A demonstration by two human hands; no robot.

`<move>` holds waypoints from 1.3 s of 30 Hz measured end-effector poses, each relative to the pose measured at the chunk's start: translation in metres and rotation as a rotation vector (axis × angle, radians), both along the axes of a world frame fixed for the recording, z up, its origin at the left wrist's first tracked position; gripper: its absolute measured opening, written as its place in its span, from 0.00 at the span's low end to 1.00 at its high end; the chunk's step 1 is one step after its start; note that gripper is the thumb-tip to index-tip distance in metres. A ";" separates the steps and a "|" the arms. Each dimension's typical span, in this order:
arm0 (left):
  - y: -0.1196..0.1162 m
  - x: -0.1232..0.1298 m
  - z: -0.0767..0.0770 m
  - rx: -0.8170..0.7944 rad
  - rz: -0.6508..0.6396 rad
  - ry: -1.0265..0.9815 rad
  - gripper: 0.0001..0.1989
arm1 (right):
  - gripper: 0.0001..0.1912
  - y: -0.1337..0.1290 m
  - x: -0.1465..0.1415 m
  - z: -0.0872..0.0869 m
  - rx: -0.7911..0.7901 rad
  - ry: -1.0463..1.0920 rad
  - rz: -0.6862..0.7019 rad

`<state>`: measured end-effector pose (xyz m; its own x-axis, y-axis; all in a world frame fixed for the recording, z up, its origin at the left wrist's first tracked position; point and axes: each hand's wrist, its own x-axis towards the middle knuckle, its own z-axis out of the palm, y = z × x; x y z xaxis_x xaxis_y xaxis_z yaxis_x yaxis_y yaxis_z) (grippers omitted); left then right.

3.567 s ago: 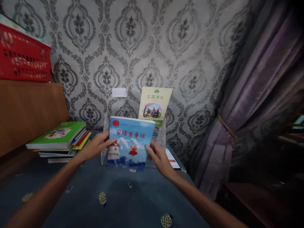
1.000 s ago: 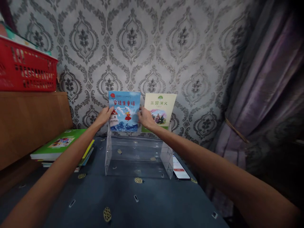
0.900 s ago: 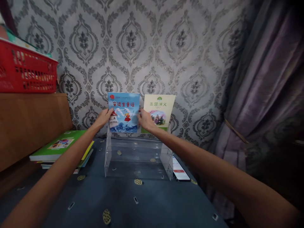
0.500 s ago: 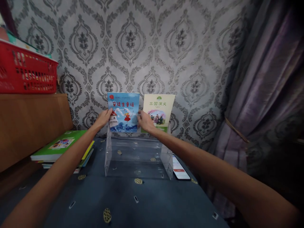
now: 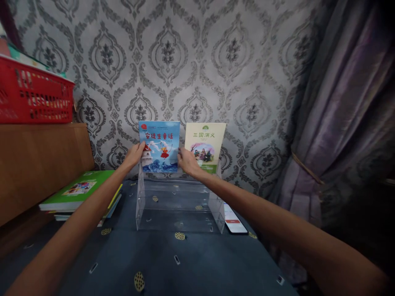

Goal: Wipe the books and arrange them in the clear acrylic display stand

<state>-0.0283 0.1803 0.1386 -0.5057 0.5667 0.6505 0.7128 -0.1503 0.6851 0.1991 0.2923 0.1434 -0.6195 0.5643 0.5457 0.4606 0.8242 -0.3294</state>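
Observation:
A blue book (image 5: 161, 148) with red lettering stands upright on the top tier of a clear stepped display rack (image 5: 179, 213). My left hand (image 5: 135, 155) is closed on the book's left edge. At its right edge my right hand (image 5: 187, 161) grips the same book, the fingertips partly hidden. Just to the right, a cream and green book (image 5: 206, 139) stands on the same tier, its lower left corner behind my right hand. The rack's lower tiers show the dark cloth through them.
Left of the rack lies a stack of books (image 5: 77, 189), a green one on top. A phone (image 5: 234, 220) lies by the rack's right side. On a wooden cabinet (image 5: 46, 164) sits a red basket (image 5: 40, 92). A curtain (image 5: 327, 135) hangs at the right.
Both hands keep their hold on the blue book, and it stays at nearly the same place. The whole view has shifted very slightly.

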 end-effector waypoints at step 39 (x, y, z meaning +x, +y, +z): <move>-0.018 0.078 0.068 0.508 -0.058 0.186 0.20 | 0.13 0.014 0.040 0.051 0.127 0.520 0.265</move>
